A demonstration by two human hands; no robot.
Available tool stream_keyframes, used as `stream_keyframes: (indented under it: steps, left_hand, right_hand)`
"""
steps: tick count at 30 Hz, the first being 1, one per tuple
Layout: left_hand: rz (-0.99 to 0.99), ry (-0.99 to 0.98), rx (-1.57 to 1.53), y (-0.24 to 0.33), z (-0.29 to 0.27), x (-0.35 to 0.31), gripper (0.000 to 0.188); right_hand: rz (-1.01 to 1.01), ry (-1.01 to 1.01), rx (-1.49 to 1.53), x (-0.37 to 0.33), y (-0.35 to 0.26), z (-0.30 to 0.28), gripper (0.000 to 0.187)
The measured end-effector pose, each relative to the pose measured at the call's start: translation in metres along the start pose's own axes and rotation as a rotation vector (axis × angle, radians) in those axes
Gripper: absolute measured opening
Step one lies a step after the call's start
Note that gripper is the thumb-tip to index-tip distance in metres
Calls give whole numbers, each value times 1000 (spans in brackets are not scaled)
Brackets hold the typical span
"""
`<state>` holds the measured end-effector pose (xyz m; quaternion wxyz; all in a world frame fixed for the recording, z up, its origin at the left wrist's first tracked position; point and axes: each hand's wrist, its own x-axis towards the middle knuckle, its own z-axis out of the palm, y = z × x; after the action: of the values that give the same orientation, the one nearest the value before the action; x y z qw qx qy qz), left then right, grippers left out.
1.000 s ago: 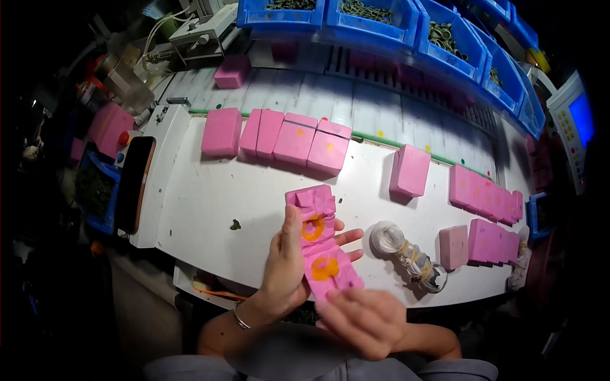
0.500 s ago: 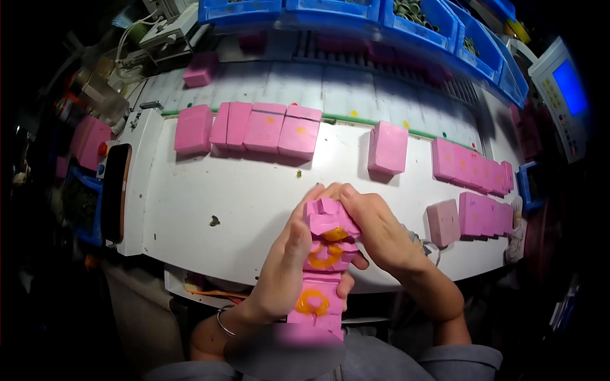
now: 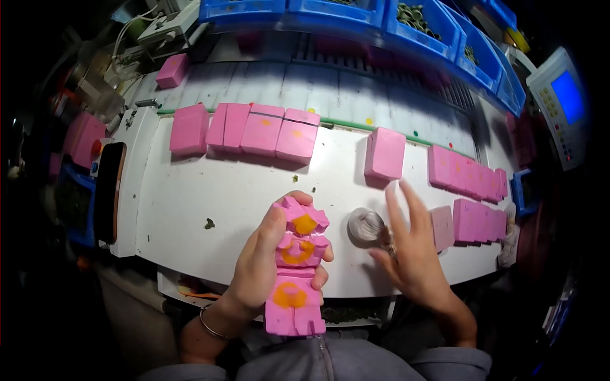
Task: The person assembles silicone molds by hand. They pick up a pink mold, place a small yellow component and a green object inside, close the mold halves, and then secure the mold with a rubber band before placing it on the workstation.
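My left hand (image 3: 260, 257) wraps round an opened pink rubber mould (image 3: 298, 320), its thumb along the side and fingertips showing at the far edge. The mould's folded-back sections have carved hollows with orange patches. To the right, my right hand (image 3: 413, 247) is off the mould with its fingers spread. It hovers beside a round greyish-white bundle (image 3: 365, 225), which looks like a tied cloth pouch, on the white table. Whether the thumb touches the bundle I cannot tell.
Pink mould blocks stand in a row (image 3: 264, 130) at the back left, singly (image 3: 386, 153) and in rows (image 3: 467, 171) at the right. Behind runs a white slatted conveyor (image 3: 254, 82). Blue bins (image 3: 419, 28) hang above it. A phone (image 3: 111, 190) lies left; a control panel (image 3: 562, 101) stands right.
My right hand has left the mould and moved right to the bundle, its fingers opening. The left hand has shifted slightly left with the mould. The far conveyor's pink block has moved left.
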<state>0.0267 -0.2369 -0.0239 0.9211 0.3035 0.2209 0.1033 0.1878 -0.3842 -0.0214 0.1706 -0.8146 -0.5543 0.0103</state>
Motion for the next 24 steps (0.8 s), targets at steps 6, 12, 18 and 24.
stream_keyframes:
  steps: [6,12,18,24]
  left_hand:
    - [-53,83,41,-16,-3,17,46]
    - [13,46,115,-13,6,20,39]
    - [9,100,64,-21,4,20,41]
    - [7,113,95,-24,-2,19,41]
  right_hand:
    - [-167,-49,124,-9,-9,-24,62]
    - [-377,103,-131,9,-31,-2,46]
    - [-332,274,-1,1,-21,-2,43]
    - [-301,86,109,9,-28,-5,43]
